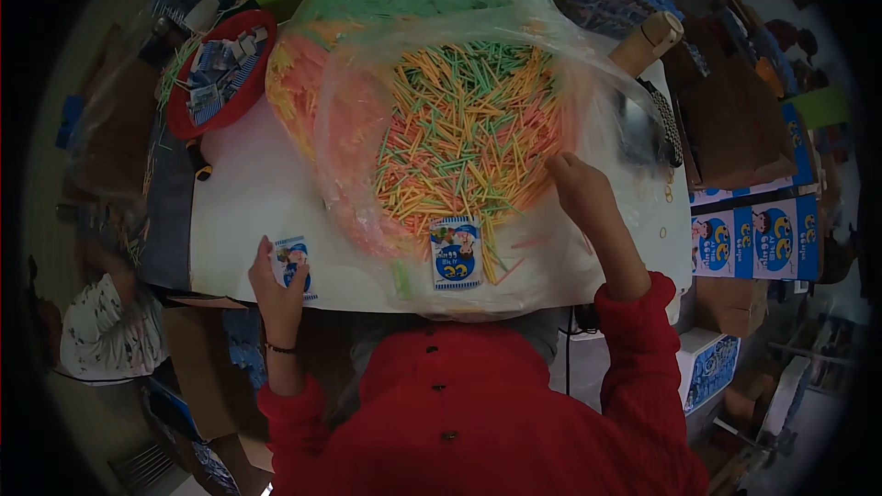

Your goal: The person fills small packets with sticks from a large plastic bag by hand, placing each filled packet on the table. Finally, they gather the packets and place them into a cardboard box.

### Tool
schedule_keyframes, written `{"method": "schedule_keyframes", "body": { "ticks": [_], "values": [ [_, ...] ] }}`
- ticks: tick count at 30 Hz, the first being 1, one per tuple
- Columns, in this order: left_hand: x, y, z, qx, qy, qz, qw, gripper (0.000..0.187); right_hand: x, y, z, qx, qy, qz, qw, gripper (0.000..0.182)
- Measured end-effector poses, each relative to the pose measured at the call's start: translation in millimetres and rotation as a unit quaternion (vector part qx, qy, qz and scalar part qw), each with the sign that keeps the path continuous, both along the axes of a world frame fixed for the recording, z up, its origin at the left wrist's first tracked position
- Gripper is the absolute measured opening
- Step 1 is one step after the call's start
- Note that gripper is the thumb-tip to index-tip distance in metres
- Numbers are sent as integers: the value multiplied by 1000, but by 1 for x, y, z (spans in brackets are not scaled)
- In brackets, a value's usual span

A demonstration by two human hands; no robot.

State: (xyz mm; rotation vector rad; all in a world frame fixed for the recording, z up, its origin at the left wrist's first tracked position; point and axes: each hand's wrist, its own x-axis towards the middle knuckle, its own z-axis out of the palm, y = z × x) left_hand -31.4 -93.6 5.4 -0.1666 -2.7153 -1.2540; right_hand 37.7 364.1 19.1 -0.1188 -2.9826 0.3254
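Note:
In the head view, my left hand (278, 285) is at the table's front left, its thumb and fingers closed round the edge of a small blue and white packet (292, 262). A second such packet (456, 253) lies flat at the front middle, on the edge of a big clear plastic bag (344, 119). Many thin green, yellow, orange and pink sticks (469, 119) fill the open bag. At the bag's right side is my right hand (577, 186), its fingers bent together; whatever they hold is too small to make out.
A red basket (260, 73) of packets stands at the back left, with a yellow and black cutter (198, 160) below it. At the back right lie a tan bottle (649, 42) and rubber bands (668, 191). Printed boxes (753, 239) stand right. A co-worker (110, 331) is at left.

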Motion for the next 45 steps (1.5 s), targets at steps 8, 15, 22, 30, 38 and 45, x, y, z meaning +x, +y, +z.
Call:
{"method": "schedule_keyframes", "body": {
  "ticks": [8, 15, 22, 30, 38, 45],
  "values": [
    [32, 91, 20, -170, 196, -219, 941, 18, -47, 24, 10, 68, 171, 40, 982, 20],
    [35, 156, -14, -198, 115, -258, 939, 36, -73, 40, 8, 189, 161, 131, 960, 21],
    [30, 152, -20, -106, 35, -254, 961, 32, -81, 45, 2, 135, 170, 152, 964, 24],
    [31, 163, -23, 162, -61, -216, 961, 18, -60, -36, -38, -611, 149, 7, 777, 20],
    [4, 151, -22, 547, -378, -197, 720, 20, -61, -46, -52, -703, 178, -63, 686, 20],
    [12, 165, -7, 583, -453, -155, 656, 25, -57, -56, -31, -854, 163, -178, 461, 21]
  ]
}}
